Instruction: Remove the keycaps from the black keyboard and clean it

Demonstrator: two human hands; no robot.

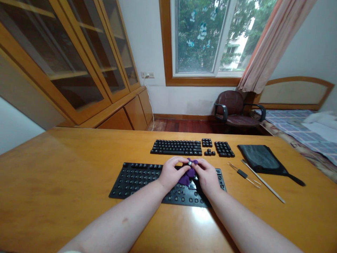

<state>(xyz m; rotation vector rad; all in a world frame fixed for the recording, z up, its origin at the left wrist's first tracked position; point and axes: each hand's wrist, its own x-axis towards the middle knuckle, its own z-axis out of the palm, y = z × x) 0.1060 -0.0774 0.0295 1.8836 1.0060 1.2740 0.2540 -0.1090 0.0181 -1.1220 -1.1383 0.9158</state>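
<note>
Both my hands meet over a black keyboard base (137, 179) with its keycaps removed, lying on the wooden desk (65, 175). My left hand (171, 173) and my right hand (207, 175) are closed on a purple cloth (186, 177) bunched between them. A small grey object, maybe a keycap (189, 162), sits at my fingertips on top of the cloth. Behind the base, the removed black keycaps (177, 147) are laid out in keyboard order, with the number pad group (224, 149) to the right.
Right of the base lie a wire keycap puller (243, 174), a long thin metal tool (263, 181) and a black dustpan-like tray (259, 158). Beyond the desk are a wooden glass-door cabinet (79, 70), a brown armchair (234, 109), a window and a bed (302, 126).
</note>
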